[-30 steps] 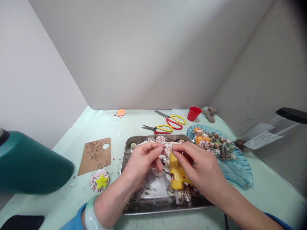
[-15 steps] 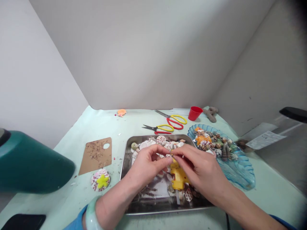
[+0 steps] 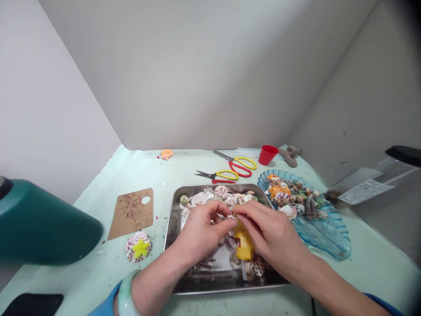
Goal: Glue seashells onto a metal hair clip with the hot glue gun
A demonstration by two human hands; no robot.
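My left hand (image 3: 200, 230) and my right hand (image 3: 268, 232) meet fingertip to fingertip over a steel tray (image 3: 171, 219) of seashells. Both pinch a small spotted shell (image 3: 231, 216) between thumbs and forefingers. Right under the fingers a yellow glue gun (image 3: 244, 245) lies in the tray among the shells. A pale green bangle (image 3: 126, 294) circles my left wrist.
A blue glass dish (image 3: 329, 237) of small shells stands right of the tray. Behind are two scissors (image 3: 226, 172), a red cup (image 3: 267, 154) and an orange shell (image 3: 166, 154). Left lie a brown card (image 3: 131, 213), a shell flower (image 3: 138, 246) and a teal object (image 3: 39, 224).
Both hands have drawn closer together and dropped slightly toward me over the tray, fingertips now touching around the small shell. The glue gun lies where it was.
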